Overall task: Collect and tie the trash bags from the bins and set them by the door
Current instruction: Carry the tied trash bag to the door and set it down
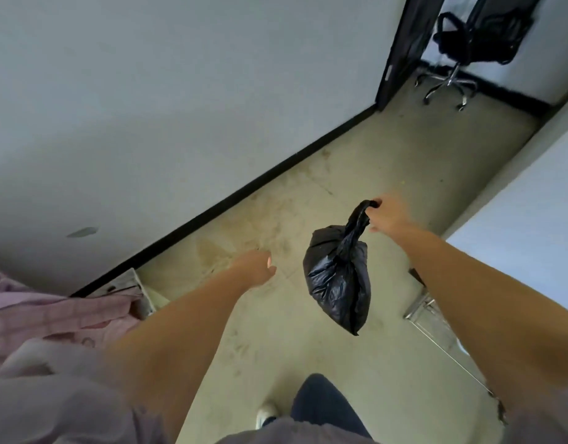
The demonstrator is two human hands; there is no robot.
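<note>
A small black trash bag [338,277] hangs in the air above the floor, its neck twisted into a tied top. My right hand [386,216] is shut on that top, arm stretched forward. To the left of the bag my left hand [257,265] reaches out over the floor with nothing in it, fingers loosely apart. A dark doorway [407,49] stands at the far end of the corridor, top right.
A white wall with a black skirting board [231,197] runs along the left. Pink cloth [51,312] and a white box [128,283] lie at the lower left. A black office chair [475,40] stands past the doorway. A metal frame [430,315] sits by the right wall.
</note>
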